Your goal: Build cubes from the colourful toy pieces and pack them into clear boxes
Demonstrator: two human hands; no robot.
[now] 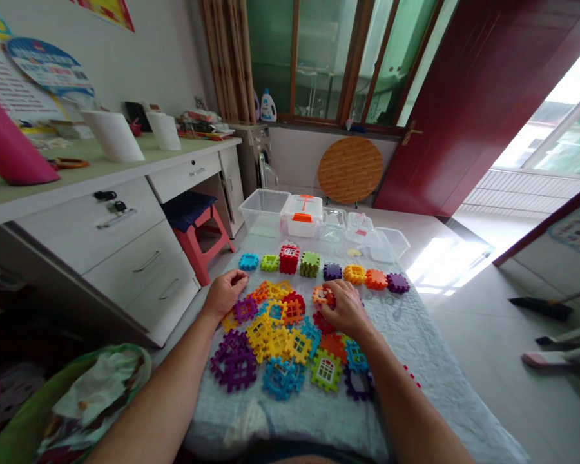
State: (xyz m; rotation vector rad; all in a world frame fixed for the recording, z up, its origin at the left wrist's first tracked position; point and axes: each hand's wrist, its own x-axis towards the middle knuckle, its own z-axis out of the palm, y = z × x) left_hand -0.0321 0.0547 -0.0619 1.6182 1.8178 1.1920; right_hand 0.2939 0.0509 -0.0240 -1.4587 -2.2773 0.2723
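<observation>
My left hand (226, 293) rests at the left edge of a pile of plastic interlocking tiles, its fingers curled together with nothing showing in them. Closest to it is a purple window tile (245, 310). My right hand (344, 308) reaches over the pile's right side, thumb and fingers closed on an orange window tile (321, 296). Yellow tiles (276, 339) fill the middle of the heap. Nearer me lie purple tiles (233, 361), blue tiles (283, 377) and a green tile with a white window (327, 370). My right hand and forearm hide part of the pile.
Behind the pile runs a row of stacked tiles, among them a red block (289, 259), a green stack (310, 264) and a purple stack (397, 283). Clear plastic boxes (265, 209) line the table's far end, one with an orange-latched lid (303, 212). A stool (198, 232) stands left.
</observation>
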